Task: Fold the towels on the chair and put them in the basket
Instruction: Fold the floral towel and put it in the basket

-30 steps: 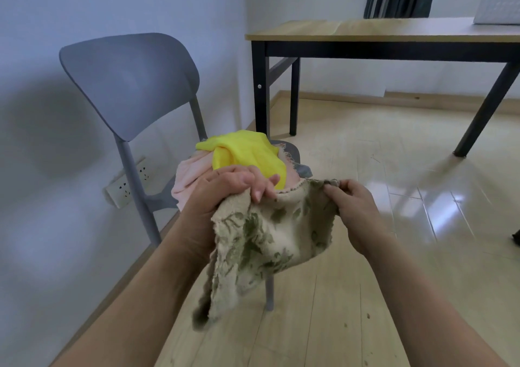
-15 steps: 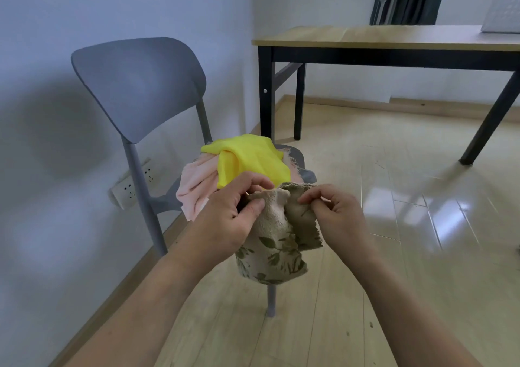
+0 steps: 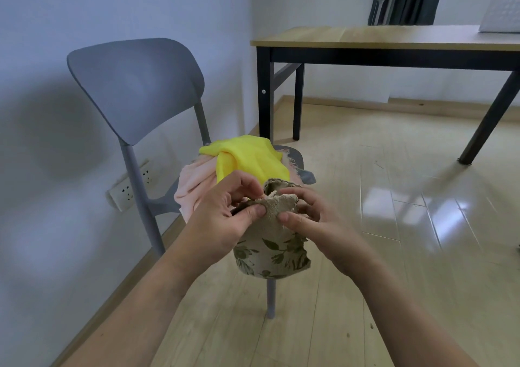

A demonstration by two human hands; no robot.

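A: The floral towel (image 3: 271, 242) hangs in the air in front of the chair (image 3: 135, 85), doubled over, its leaf-printed face turned outward below and its plain beige back showing at the top. Why do we hold it by that upper edge?

B: We judge that we are matching corners. Our left hand (image 3: 225, 217) has its grip closed on the top edge, thumb in front and fingers behind; our right hand (image 3: 306, 214) pinches the same edge just beside it, thumb pressed on the near face. Both grips are shut on the cloth and nearly touch, so the layers stay aligned while the rest drapes freely.

A: And the remaining towels?

B: The yellow towel (image 3: 250, 158) lies crumpled on the chair seat, on top of the pink towel (image 3: 194, 183), which spills over the seat's near-left edge. Neither is folded, so we judge the task to be at an early stage. The basket is not in view; we cannot tell where it stands.

A: What room do we have for moving?

B: The hanging towel's lower hem clears the floor (image 3: 365, 197) and sits in front of the chair's front leg. To our right the wooden floor is open as far as the table (image 3: 394, 38), which stands well apart behind the chair. To our left, the wall (image 3: 42, 113) with its socket strip (image 3: 128, 187) runs close beside the chair, so any wide spreading of the cloth would be easier to the right.
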